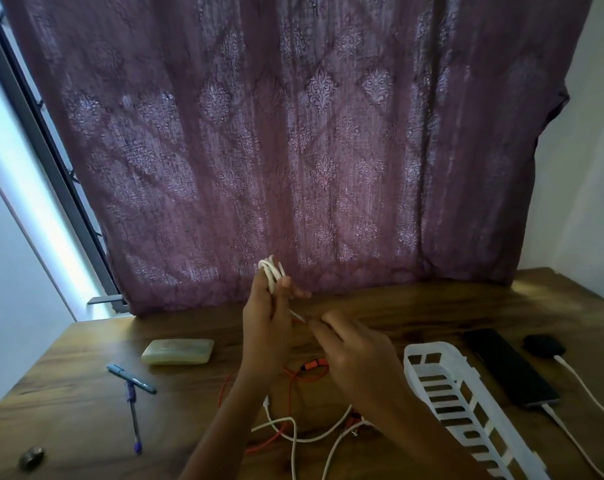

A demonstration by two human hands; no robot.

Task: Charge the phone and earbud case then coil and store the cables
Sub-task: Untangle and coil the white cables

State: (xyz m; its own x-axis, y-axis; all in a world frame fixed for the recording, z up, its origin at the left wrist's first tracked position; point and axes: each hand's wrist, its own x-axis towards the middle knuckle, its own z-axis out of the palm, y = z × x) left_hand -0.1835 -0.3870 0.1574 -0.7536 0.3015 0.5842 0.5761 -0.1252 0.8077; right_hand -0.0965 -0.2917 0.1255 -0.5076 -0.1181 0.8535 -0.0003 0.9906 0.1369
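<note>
My left hand (264, 320) is raised over the middle of the wooden table (86, 386) and grips a small coil of white cable (271, 271) that sticks out above its fingers. A free strand runs down to my right hand (349, 351), which pinches it between fingertips. On the table below lie a loose orange cable (279, 441) and more white cable (293, 434). At the right, a black phone (508, 367) and a black earbud case (542, 345) each have a white cable plugged in.
A white slotted plastic basket (449, 386) lies between my right hand and the phone. At the left are a pale soap-like bar (177, 351), a blue marker (131, 374), a pen (134, 420) and a small metal knob (31, 457). A purple curtain (293, 133) hangs behind.
</note>
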